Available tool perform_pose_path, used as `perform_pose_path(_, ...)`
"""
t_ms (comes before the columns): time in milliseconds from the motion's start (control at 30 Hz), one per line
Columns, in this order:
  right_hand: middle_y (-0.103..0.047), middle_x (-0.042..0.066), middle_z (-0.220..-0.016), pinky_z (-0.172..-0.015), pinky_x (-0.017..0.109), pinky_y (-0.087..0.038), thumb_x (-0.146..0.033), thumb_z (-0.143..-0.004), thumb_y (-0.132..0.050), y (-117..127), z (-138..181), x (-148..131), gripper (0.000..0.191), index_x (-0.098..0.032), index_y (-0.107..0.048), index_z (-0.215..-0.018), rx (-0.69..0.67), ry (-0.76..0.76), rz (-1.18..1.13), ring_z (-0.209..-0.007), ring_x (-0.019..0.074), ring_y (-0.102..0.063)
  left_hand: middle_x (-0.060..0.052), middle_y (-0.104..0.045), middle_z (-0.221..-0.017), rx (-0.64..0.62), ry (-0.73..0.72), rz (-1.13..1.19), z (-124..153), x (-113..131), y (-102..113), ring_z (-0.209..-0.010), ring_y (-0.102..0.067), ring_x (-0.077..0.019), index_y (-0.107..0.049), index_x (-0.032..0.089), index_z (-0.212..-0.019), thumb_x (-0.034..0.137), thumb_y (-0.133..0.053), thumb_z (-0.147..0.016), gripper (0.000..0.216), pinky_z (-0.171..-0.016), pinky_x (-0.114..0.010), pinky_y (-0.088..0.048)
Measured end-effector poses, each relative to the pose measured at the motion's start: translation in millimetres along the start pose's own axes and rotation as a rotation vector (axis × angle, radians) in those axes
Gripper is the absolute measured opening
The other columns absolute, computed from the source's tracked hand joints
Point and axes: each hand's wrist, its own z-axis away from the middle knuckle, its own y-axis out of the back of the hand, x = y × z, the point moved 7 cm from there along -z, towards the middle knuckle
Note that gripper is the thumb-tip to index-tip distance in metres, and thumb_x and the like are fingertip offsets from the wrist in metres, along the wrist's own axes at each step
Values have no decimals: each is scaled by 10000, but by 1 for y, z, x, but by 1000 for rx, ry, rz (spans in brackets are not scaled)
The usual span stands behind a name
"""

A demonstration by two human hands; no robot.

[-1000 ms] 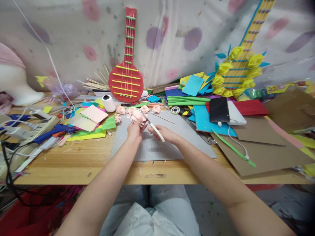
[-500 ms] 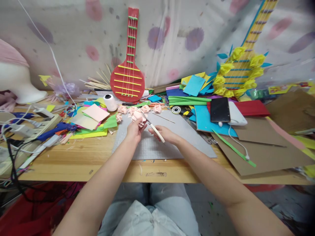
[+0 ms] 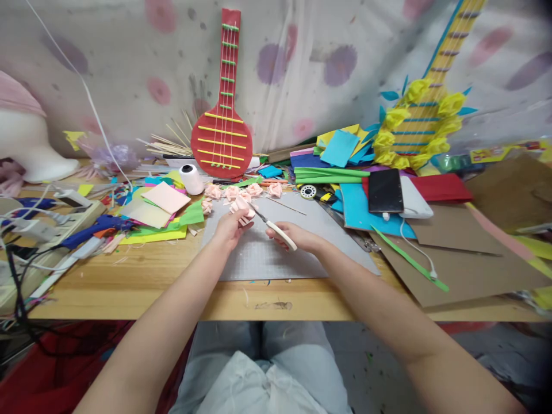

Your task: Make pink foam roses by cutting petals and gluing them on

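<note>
Clock directions are read from the middle of the view. A white mannequin head in a pink cap [image 3: 26, 146] stands between nine and ten o'clock, with a cream power strip full of white plugs [image 3: 88, 221] below it. At nine lies a blue glue gun [image 3: 97, 230], then a loose stack of pink, cream, green and yellow sheets [image 3: 149, 213]. Just beyond the stack stands a white cone of thread [image 3: 192, 183]. A red, round-bodied banjo shape with yellow and green bars [image 3: 222, 144] leans upright toward eleven.

Near the centre, at eight, the left hand [image 3: 229, 230] pinches a pale pink layered paper piece [image 3: 240, 207], which sits at nine, above a flat grey cutting mat [image 3: 263, 259] on the pale wooden table [image 3: 129, 282]. Small pale pink paper flowers [image 3: 254, 190] are lined up just behind it. White-handled metal scissors [image 3: 281, 234] point up and left, their blades at the paper; the right hand [image 3: 296, 236], near five, is curled around the handles.

At three lies a black phone [image 3: 385, 192]. A yellow guitar shape ringed with yellow paper blooms [image 3: 414, 129] leans at two; flat brown cardboard [image 3: 478, 267] lies between three and four.
</note>
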Motion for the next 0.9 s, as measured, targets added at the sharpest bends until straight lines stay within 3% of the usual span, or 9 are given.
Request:
perform_pose_path(200,-344,-86,-501,-400,203,-281,-656,-638,-566,-4,5,-1,507,-176,-429,-727,-55,39,-53,-416,44,-334,-27,-615,-613,-17,26,-8,4,-3,-1,-573,-571,-101,-584,109,-664,87,-565,-691,39,-588,-252,-498)
perform_pose_path(467,-423,-51,-560,-432,207,-316,-713,-692,-453,-3,8,-8,548,-171,-426,-767,-105,106,82,-481,66,-402,-13,-594,-594,-40,25,-22,6,1,-12,-555,-550,-90,-580,114,-666,91,-560,-662,30,-608,-258,-518)
perform_pose_path(900,-403,-62,-558,-415,204,-315,-713,-648,-516,5,5,-5,563,-166,-441,-763,5,45,20,-450,53,-394,-23,-592,-586,-40,48,-92,5,2,-17,-534,-533,-85,-585,105,-621,72,-570,-622,37,-538,-229,-509)
